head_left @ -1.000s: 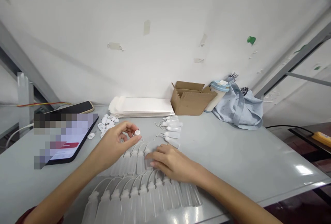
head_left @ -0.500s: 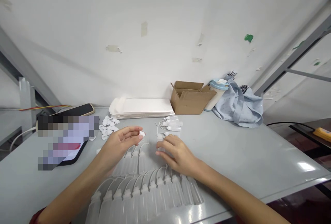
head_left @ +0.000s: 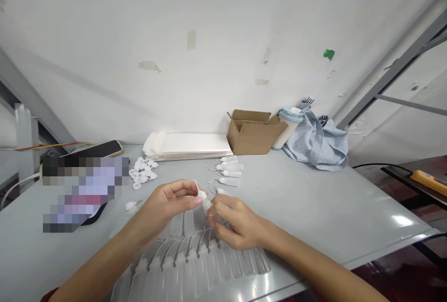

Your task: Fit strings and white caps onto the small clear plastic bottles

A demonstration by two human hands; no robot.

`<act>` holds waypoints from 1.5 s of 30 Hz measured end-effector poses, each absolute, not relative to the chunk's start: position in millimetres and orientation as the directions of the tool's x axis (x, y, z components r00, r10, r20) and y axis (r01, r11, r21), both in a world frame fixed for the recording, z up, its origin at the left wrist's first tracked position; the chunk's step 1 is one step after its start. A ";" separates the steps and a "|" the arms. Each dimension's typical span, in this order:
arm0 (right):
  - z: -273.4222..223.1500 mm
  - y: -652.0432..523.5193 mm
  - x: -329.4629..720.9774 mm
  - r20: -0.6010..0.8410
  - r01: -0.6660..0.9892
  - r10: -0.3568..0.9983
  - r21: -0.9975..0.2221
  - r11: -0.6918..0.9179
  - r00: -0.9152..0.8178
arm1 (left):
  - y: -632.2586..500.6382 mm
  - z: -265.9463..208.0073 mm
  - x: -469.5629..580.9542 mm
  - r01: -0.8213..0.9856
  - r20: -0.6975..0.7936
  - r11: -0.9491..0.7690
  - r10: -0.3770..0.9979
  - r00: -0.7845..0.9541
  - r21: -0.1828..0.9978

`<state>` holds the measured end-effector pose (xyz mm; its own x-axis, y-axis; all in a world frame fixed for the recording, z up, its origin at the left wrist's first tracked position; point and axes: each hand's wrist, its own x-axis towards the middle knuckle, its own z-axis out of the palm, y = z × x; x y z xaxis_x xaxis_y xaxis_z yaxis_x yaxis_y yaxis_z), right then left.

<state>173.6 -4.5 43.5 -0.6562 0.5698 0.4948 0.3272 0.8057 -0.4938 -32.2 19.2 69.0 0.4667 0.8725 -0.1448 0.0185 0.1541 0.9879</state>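
Observation:
Both hands meet over the near middle of the table. My left hand (head_left: pixel 178 202) pinches a small white cap (head_left: pixel 201 194) between thumb and fingertips. Closed around a small translucent squeeze bottle (head_left: pixel 207 205) is my right hand (head_left: pixel 232 222), which hides most of it; its top touches or nearly touches the cap. Below the hands lies a row of clear squeeze bottles (head_left: pixel 181 269) with thin curved tubes at their necks. Several smaller clear bottles (head_left: pixel 230 173) lie on their sides beyond my right hand. A heap of loose white caps (head_left: pixel 142 171) sits beyond my left forearm.
Two phones, a dark one (head_left: pixel 92 151) and one with a blurred screen (head_left: pixel 94 190), lie on the left. Along the wall stand a stack of white sheets (head_left: pixel 188 144), an open cardboard box (head_left: pixel 256 137), a cup with a blue lid (head_left: pixel 288 127) and a light blue cloth bag (head_left: pixel 316 141).
My right hand has drawn a small bottle back from the group and towards my left hand. The hands are now together, cap against bottle top. The view has shifted slightly.

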 end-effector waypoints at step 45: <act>51.7 3.3 178.0 -0.080 -0.195 0.824 -0.955 -0.225 -0.561 | 3.1 64.0 -22.5 0.335 0.336 -0.554 0.780 0.527 0.762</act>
<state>178.0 3.3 51.7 -0.5608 0.8241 -0.0796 -0.1949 -0.2248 -0.9547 -22.5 3.1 64.0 0.5274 0.7804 0.3359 0.3348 -0.5543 0.7620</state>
